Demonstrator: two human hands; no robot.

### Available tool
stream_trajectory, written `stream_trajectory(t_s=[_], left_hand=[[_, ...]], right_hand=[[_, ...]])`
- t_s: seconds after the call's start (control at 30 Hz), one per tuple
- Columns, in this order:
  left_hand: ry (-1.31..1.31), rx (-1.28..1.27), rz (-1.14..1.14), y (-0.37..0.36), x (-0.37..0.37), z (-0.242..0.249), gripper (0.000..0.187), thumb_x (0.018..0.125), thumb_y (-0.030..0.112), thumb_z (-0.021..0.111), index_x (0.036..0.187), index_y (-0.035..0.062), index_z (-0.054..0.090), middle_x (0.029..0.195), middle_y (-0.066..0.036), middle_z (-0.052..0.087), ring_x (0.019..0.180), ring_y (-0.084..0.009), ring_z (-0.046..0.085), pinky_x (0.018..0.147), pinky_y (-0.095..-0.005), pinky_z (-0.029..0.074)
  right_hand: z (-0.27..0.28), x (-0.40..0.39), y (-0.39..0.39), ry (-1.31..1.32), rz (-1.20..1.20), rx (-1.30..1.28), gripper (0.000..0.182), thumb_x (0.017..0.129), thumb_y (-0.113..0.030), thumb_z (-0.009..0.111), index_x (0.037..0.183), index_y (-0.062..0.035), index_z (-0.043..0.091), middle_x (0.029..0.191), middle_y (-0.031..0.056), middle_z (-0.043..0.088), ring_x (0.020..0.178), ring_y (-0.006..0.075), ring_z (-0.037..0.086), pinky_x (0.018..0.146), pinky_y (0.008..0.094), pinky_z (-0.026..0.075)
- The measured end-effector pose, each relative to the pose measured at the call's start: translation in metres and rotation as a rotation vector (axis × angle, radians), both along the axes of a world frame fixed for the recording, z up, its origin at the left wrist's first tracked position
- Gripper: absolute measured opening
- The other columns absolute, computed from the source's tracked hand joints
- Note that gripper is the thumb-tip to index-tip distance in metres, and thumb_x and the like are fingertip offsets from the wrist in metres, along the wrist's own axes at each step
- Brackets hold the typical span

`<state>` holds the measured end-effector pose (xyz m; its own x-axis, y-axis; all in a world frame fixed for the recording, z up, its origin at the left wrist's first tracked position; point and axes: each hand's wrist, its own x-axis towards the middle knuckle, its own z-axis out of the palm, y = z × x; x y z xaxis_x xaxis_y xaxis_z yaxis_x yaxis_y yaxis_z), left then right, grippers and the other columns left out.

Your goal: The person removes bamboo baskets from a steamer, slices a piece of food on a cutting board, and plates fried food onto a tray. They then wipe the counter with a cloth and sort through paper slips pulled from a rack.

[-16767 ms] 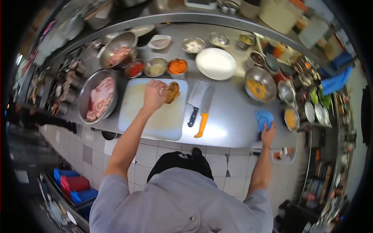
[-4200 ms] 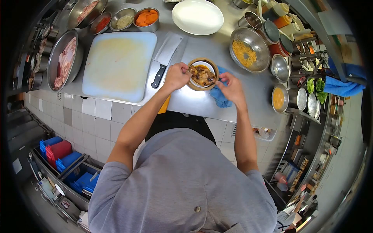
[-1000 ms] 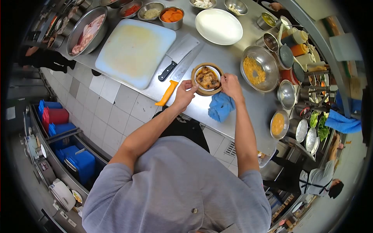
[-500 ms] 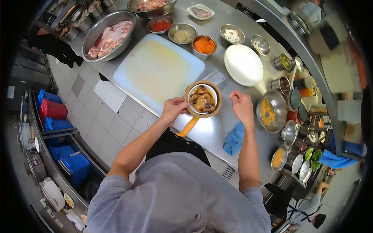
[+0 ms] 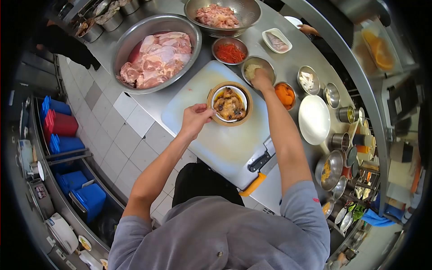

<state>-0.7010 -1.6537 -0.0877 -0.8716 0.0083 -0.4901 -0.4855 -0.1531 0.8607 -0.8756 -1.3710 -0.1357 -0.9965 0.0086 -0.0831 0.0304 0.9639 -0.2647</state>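
My left hand (image 5: pixel 196 119) pinches the left rim of a small round bamboo steamer (image 5: pixel 246 118) over the cutting board. Inside it sits a white-rimmed dish (image 5: pixel 247 100) of browned meat pieces (image 5: pixel 229 108) in oily sauce. My right hand (image 5: pixel 261 80) reaches across to a metal bowl (image 5: pixel 268 64) of pale, finely chopped or shredded food (image 5: pixel 252 70); its closed fingertips are down in that food and partly hidden. The pale cutting board (image 5: pixel 189 90) lies beneath the steamer. A knife (image 5: pixel 260 161) and a yellow-handled tool (image 5: pixel 253 184) rest by the board's lower right corner.
Near the board stand a large basin of raw chicken (image 5: pixel 157 58), a colander of cut meat (image 5: pixel 218 17), and bowls of red shreds (image 5: pixel 230 52) and orange slices (image 5: pixel 285 95). A white oval plate (image 5: pixel 314 120) lies right. Another person's hand (image 5: pixel 308 29) shows beyond the counter.
My left hand and the steamer have moved forward over the cutting board. My right hand has gone from beside the steamer into the bowl of pale food. The view has shifted along the counter.
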Motion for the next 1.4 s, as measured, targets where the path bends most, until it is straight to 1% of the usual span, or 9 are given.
stream_trajectory(t_s=[0.53,0.63,0.73,0.83,0.93,1.13,1.23,1.33,1.4], left_hand=[[-0.043,0.057,0.018,-0.005,-0.083,-0.022,0.036,0.082,0.017,0.077,0.107,-0.006,0.065,0.096,-0.01,0.069,0.084,-0.0149,0.067,0.078,-0.0283,0.057],[-0.037,0.097,0.038,-0.002,-0.086,-0.017,0.037,0.077,0.019,0.08,0.102,-0.0051,0.066,0.092,-0.008,0.067,0.081,-0.0131,0.065,0.072,-0.0258,0.055],[-0.033,0.103,0.051,-0.001,-0.089,-0.016,0.038,0.075,0.02,0.082,0.099,-0.0046,0.066,0.091,-0.008,0.067,0.079,-0.0123,0.064,0.07,-0.0248,0.055],[-0.039,0.08,0.041,0.0,-0.092,-0.019,0.039,0.075,0.02,0.082,0.1,-0.0049,0.066,0.092,-0.008,0.067,0.08,-0.0126,0.064,0.07,-0.0251,0.055],[-0.039,0.08,0.044,0.001,-0.092,-0.019,0.04,0.074,0.02,0.082,0.101,-0.0049,0.065,0.093,-0.009,0.067,0.081,-0.0131,0.065,0.071,-0.0257,0.055],[-0.041,0.098,0.067,-0.002,-0.091,-0.017,0.04,0.074,0.019,0.082,0.101,-0.0048,0.065,0.093,-0.009,0.068,0.082,-0.0134,0.065,0.071,-0.0262,0.055],[-0.038,0.083,0.061,-0.008,-0.087,-0.015,0.035,0.078,0.018,0.079,0.103,-0.0039,0.066,0.093,-0.008,0.068,0.083,-0.0131,0.065,0.074,-0.0263,0.055],[-0.048,0.067,0.091,-0.017,-0.077,-0.018,0.035,0.077,0.018,0.08,0.101,-0.0029,0.067,0.092,-0.008,0.068,0.083,-0.013,0.065,0.073,-0.0262,0.055],[-0.057,0.065,0.108,-0.024,-0.07,-0.021,0.037,0.075,0.019,0.082,0.101,-0.0028,0.067,0.092,-0.008,0.068,0.082,-0.0131,0.065,0.072,-0.0261,0.055]], right_hand=[[0.048,-0.013,0.018,0.086,-0.159,-0.147,0.01,0.082,-0.01,0.063,0.087,-0.0069,0.071,0.092,0.0221,0.07,0.091,0.0426,0.066,0.08,0.0486,0.052],[0.066,-0.01,0.018,0.155,-0.087,-0.282,0.007,0.083,-0.011,0.067,0.086,-0.0049,0.07,0.086,0.0185,0.071,0.08,0.0374,0.068,0.075,0.0437,0.054],[0.12,0.008,-0.017,-0.09,-0.267,-0.681,0.009,0.084,-0.009,0.07,0.085,-0.0004,0.069,0.08,0.0142,0.071,0.069,0.0246,0.068,0.068,0.0352,0.054],[0.138,0.027,-0.048,-0.193,-0.081,-0.895,0.01,0.084,-0.006,0.071,0.083,0.0033,0.067,0.073,0.0103,0.068,0.064,0.0136,0.064,0.064,0.0299,0.053],[0.142,0.036,-0.073,-0.195,0.164,-0.64,0.007,0.085,-0.003,0.069,0.085,0.0033,0.068,0.074,0.0096,0.068,0.062,0.0121,0.063,0.061,0.0278,0.051],[0.158,0.032,-0.081,-0.064,0.139,-0.543,0.012,0.085,-0.01,0.069,0.093,-0.0005,0.072,0.079,0.0098,0.072,0.071,0.0133,0.066,0.067,0.0305,0.052],[0.137,0.006,-0.076,-0.068,0.084,-0.519,0.011,0.088,-0.008,0.069,0.095,0.0014,0.07,0.081,0.0057,0.07,0.075,0.0097,0.065,0.069,0.0261,0.052],[0.079,-0.041,-0.064,0.054,0.106,-0.391,0.018,0.085,-0.018,0.071,0.094,-0.0021,0.073,0.085,0.0153,0.073,0.078,0.0281,0.071,0.074,0.0386,0.056],[0.057,-0.057,-0.076,0.042,0.063,-0.187,0.022,0.084,-0.023,0.071,0.094,-0.0031,0.074,0.09,0.0179,0.073,0.085,0.0345,0.07,0.079,0.0434,0.055]])
